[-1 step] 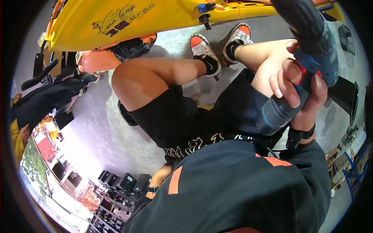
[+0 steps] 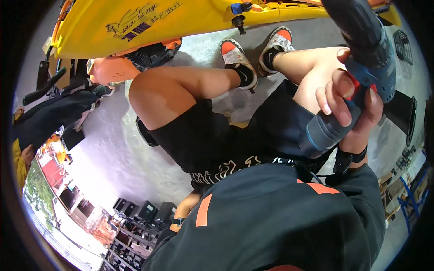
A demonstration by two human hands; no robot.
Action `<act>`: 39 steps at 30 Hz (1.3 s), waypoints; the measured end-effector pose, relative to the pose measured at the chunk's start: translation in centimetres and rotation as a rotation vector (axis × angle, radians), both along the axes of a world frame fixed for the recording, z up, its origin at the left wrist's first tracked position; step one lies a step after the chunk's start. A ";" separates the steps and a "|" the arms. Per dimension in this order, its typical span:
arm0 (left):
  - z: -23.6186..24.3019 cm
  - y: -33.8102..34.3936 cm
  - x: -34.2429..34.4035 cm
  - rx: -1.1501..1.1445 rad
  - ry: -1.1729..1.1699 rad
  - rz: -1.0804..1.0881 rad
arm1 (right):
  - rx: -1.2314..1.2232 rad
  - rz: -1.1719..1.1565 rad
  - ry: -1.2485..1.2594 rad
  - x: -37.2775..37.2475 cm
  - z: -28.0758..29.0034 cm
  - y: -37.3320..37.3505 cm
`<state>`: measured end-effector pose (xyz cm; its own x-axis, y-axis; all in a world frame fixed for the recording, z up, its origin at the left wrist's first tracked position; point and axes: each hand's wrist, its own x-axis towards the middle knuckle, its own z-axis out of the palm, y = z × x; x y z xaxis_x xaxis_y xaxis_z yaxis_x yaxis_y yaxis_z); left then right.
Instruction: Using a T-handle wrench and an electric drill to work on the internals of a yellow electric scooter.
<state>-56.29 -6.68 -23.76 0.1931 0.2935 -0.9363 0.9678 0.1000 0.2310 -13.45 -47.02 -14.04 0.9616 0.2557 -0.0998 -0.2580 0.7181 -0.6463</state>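
Note:
My right hand (image 2: 340,95) is closed around the handle of a blue and black cordless drill (image 2: 377,74). Its black front end reaches toward the top edge, and a red trigger shows by my fingers. The battery base (image 2: 322,135) hangs just above my right thigh. At my left hip, my left hand (image 2: 189,202) shows only near its banded wrist; its fingers are hidden beside my black shorts (image 2: 221,144).
A yellow shell-like body (image 2: 181,20) stretches across the far side, past my shoes. An orange part (image 2: 115,70) sits below it. Another person's dark-clothed leg (image 2: 58,113) is at the left. Black boxes (image 2: 147,211) stand on a rack behind, lower left.
The drill and my right hand have shifted slightly right and nearer. My left arm has stayed put.

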 end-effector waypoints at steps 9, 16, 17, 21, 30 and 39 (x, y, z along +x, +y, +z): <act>-2.3 -1.6 -0.6 -0.024 0.023 0.059 | 0.043 -0.009 -0.013 -0.2 -1.2 -1.0; -3.5 -0.6 1.2 -0.048 -0.017 0.033 | 0.134 -0.096 0.014 0.0 0.2 0.8; -3.7 -0.3 1.8 -0.049 -0.028 0.009 | 0.083 -0.106 0.015 0.0 0.6 1.1; -4.2 1.1 5.1 -0.044 -0.108 -0.110 | -0.093 -0.103 0.223 -0.3 2.5 0.9; -2.8 0.8 15.1 -0.026 -0.178 -0.426 | -0.180 0.008 -0.225 -1.1 1.7 1.7; -2.5 -0.4 25.1 0.049 -0.030 -0.514 | -0.292 -0.014 -0.410 1.8 -6.1 3.9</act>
<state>-31.16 -7.08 -26.23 0.3500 0.1968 -0.9159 0.8822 -0.3980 0.2516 -11.62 -43.10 -20.17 0.9398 0.2603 0.2212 0.0673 0.4937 -0.8670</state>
